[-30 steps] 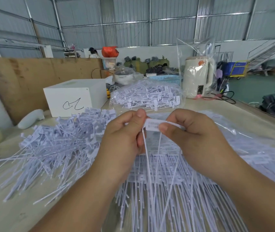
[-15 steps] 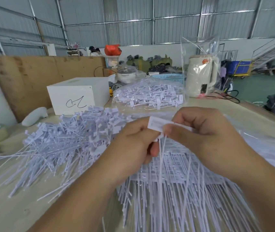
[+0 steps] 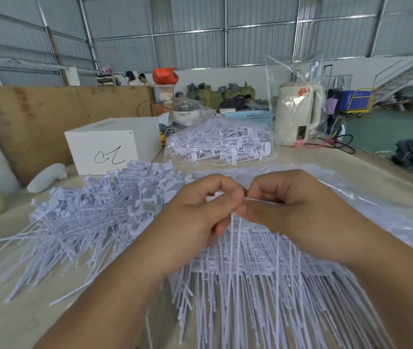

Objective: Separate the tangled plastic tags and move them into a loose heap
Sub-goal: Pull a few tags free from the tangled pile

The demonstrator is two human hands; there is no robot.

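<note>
L hand (image 3: pixel 195 217) & R hand (image 3: pixel 298 210), fingertips meeting, each grip pinching thin white plastic tags (image 3: pixel 234 238); spiky loose heap (image 3: pixel 87 217) lies left on pale surface (image 3: pixel 11 323).

Bright, even daylight; soft shadows only. Wide-angle bowing at frame edges. Motion blur at far right; glare on upright plastic bag (image 3: pixel 293 96).
</note>
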